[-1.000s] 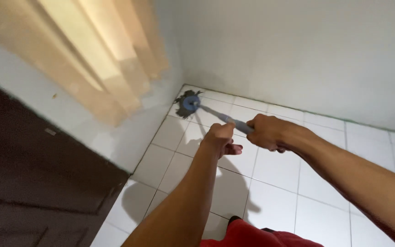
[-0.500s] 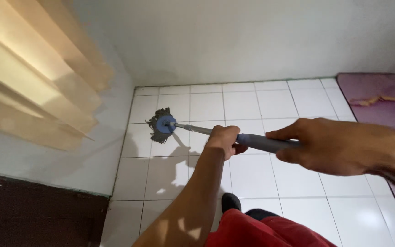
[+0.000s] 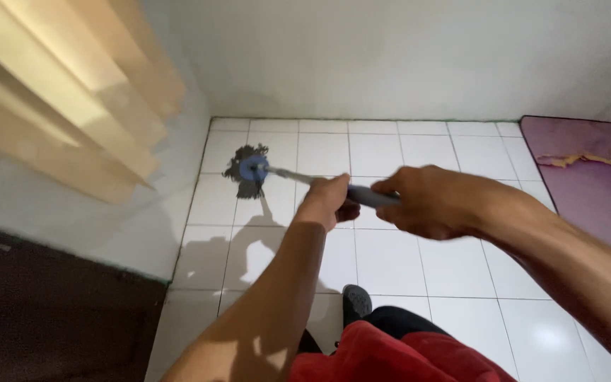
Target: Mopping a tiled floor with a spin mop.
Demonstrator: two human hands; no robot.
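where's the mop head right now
In the head view the mop head sits on the white tiled floor at upper left, near the room's corner below the beige curtain, ahead of the left hand on the handle.

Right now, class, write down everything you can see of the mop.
The mop has a round blue hub with dark grey, ragged strands spread flat on the white tile floor, near the corner by the curtain. A thin pale metal shaft runs from the hub to a thicker grey-blue grip. The handle slants low across the tiles. The left hand grips it nearer the head, and the right hand holds the grip end. The picture is slightly blurred.
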